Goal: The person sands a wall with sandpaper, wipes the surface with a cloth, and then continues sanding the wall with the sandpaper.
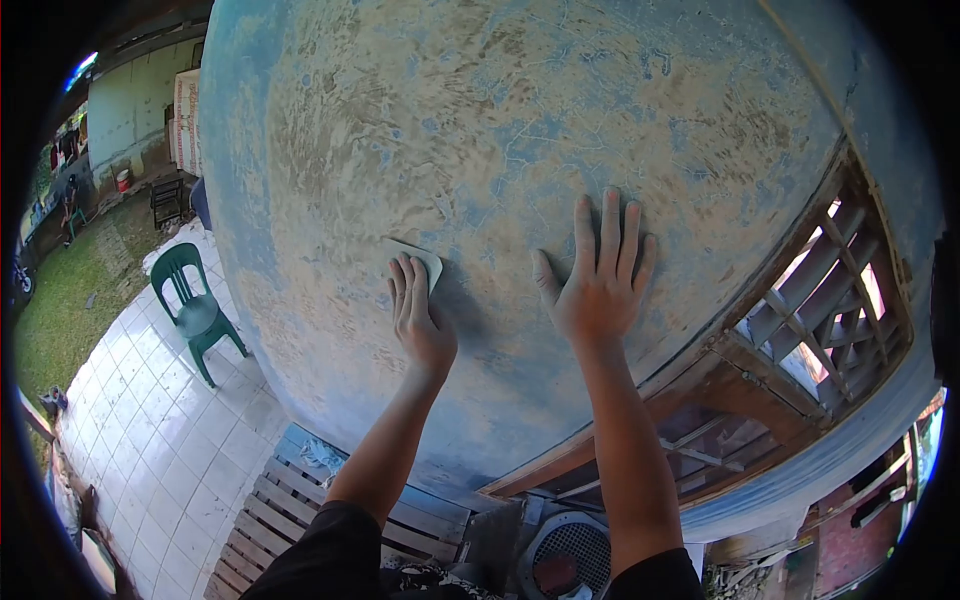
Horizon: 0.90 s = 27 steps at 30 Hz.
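Note:
A wall point(400, 130) with patchy, worn blue and beige paint fills the middle of the head view. My left hand point(424, 325) presses a pale, folded piece of sandpaper point(433, 268) against it. The fingers lie together over the sheet, and its upper and right edges stick out past them. Farther right, my right hand point(598, 285) rests flat on the wall with its fingers spread and nothing in it. Greyish dust coats the fingers of both hands.
At right is a wooden lattice vent point(830, 290) above a wooden-framed window point(720, 440). Below stand a slatted wooden bench point(290, 510) and a round speaker-like grille point(568, 555). A green plastic chair point(198, 315) stands on white tiles point(150, 430); a person point(71, 208) sits far left.

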{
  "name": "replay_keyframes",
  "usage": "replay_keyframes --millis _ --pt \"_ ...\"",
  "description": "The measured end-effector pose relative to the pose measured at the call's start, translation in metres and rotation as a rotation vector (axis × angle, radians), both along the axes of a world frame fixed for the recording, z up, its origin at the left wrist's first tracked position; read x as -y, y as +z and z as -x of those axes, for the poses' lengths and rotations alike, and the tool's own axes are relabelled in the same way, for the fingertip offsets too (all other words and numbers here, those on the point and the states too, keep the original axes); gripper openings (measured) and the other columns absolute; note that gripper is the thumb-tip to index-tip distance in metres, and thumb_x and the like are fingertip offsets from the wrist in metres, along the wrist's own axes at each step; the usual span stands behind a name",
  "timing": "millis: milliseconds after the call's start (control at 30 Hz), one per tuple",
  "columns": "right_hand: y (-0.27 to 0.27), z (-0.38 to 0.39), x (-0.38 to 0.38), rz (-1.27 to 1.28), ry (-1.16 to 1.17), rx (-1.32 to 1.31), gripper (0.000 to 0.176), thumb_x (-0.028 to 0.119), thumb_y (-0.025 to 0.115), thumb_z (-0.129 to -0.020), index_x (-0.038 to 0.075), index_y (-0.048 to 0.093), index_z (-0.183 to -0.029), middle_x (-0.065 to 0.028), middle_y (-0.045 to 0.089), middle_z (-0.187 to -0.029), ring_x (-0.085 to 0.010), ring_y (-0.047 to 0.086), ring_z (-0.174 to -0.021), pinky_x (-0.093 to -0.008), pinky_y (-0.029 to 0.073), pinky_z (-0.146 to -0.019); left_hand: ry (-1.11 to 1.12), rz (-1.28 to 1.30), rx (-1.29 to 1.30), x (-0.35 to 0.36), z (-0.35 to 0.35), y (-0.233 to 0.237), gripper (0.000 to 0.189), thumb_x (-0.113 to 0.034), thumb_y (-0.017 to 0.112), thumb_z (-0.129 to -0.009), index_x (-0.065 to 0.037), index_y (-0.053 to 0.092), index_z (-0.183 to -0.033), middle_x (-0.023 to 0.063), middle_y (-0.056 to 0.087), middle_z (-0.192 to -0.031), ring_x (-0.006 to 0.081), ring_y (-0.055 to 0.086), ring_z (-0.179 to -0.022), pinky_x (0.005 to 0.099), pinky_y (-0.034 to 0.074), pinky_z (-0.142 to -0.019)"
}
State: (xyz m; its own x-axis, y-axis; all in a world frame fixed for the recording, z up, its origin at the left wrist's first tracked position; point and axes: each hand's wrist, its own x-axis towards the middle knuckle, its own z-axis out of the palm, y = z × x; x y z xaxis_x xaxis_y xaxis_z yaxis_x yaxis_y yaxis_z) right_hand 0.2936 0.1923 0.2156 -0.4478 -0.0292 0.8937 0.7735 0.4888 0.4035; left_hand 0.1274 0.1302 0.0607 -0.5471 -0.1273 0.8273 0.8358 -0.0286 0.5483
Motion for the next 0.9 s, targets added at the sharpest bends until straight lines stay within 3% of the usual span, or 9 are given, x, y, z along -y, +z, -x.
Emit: replay_keyframes --millis 167,333,400,467,567,600,833,900 --pt "-0.008 0.002 0.001 -0.005 0.018 0.006 0.07 0.058 0.055 -0.098 0.017 0.048 -0.155 -0.0129 0.04 -0.163 -0.0353 0.035 -0.151 -0.0565 0.026 -0.12 -0.095 0.24 -0.346 0.022 0.006 0.022 0.041 0.003 0.047 -0.1 0.008 0.061 -0.138 0.025 0.058 -0.146 0.0405 0.046 -0.144 0.0589 0.034 -0.119" --pt "-0.024 0.006 -0.001 0.002 0.018 0.004 0.072 0.058 0.056 -0.098 0.013 0.047 -0.154 -0.0175 0.04 -0.163 -0.0389 0.035 -0.151 -0.0584 0.027 -0.119 0.026 0.279 -0.172 0.035 0.026 -0.034 0.046 0.004 0.054 -0.095 0.003 0.061 -0.14 0.0198 0.057 -0.149 0.0372 0.047 -0.144 0.0563 0.035 -0.119" --pt "-0.023 0.007 0.0 -0.014 0.012 0.003 0.072 0.059 0.055 -0.098 0.013 0.049 -0.153 -0.0178 0.041 -0.162 -0.039 0.036 -0.15 -0.0586 0.028 -0.118 -0.121 0.326 -0.183 0.037 0.017 -0.052 0.048 0.003 0.055 -0.096 0.003 0.057 -0.144 0.02 0.054 -0.152 0.0382 0.045 -0.145 0.0556 0.035 -0.12" --pt "-0.023 0.005 0.001 -0.005 0.016 0.006 0.072 0.059 0.055 -0.098 0.012 0.049 -0.153 -0.0177 0.041 -0.162 -0.039 0.037 -0.15 -0.0583 0.028 -0.118 -0.126 0.352 -0.197 0.032 0.013 -0.056 0.048 0.002 0.054 -0.098 0.006 0.053 -0.146 0.0238 0.049 -0.155 0.0418 0.041 -0.147 0.0558 0.035 -0.119" --pt "-0.024 0.006 0.0 0.013 0.012 -0.005 0.071 0.059 0.056 -0.097 0.016 0.049 -0.154 -0.0138 0.04 -0.163 -0.0359 0.037 -0.15 -0.0564 0.028 -0.119 -0.153 0.228 -0.105 0.017 -0.003 -0.044 0.047 0.0 0.053 -0.102 0.011 0.049 -0.147 0.0312 0.043 -0.156 0.0502 0.034 -0.148 0.0572 0.035 -0.119" --pt "-0.024 0.006 0.0 0.03 0.004 -0.018 0.07 0.059 0.057 -0.096 0.02 0.048 -0.155 -0.0099 0.04 -0.164 -0.0329 0.036 -0.151 -0.0548 0.027 -0.121 -0.152 0.231 -0.11 0.013 -0.006 -0.037 0.047 0.0 0.053 -0.102 0.011 0.049 -0.147 0.0312 0.043 -0.156 0.0502 0.034 -0.148 0.0572 0.035 -0.119" --pt "-0.024 0.008 0.0 -0.009 0.025 -0.035 0.069 0.057 0.057 -0.096 0.021 0.049 -0.154 -0.0094 0.042 -0.163 -0.0319 0.039 -0.15 -0.0537 0.029 -0.12 -0.164 0.041 -0.173 0.001 0.008 0.048 0.048 -0.008 0.057 -0.103 0.01 0.049 -0.147 0.0292 0.042 -0.158 0.0487 0.032 -0.15 0.057 0.033 -0.119" --pt "-0.024 0.008 -0.001 -0.019 0.026 -0.046 0.067 0.057 0.056 -0.097 0.021 0.05 -0.153 -0.0093 0.044 -0.162 -0.0316 0.04 -0.149 -0.0535 0.03 -0.119 -0.142 0.004 -0.183 -0.001 0.017 0.07 0.047 -0.009 0.057 -0.103 0.005 0.052 -0.148 0.0267 0.042 -0.159 0.0474 0.033 -0.15 0.0562 0.033 -0.12"
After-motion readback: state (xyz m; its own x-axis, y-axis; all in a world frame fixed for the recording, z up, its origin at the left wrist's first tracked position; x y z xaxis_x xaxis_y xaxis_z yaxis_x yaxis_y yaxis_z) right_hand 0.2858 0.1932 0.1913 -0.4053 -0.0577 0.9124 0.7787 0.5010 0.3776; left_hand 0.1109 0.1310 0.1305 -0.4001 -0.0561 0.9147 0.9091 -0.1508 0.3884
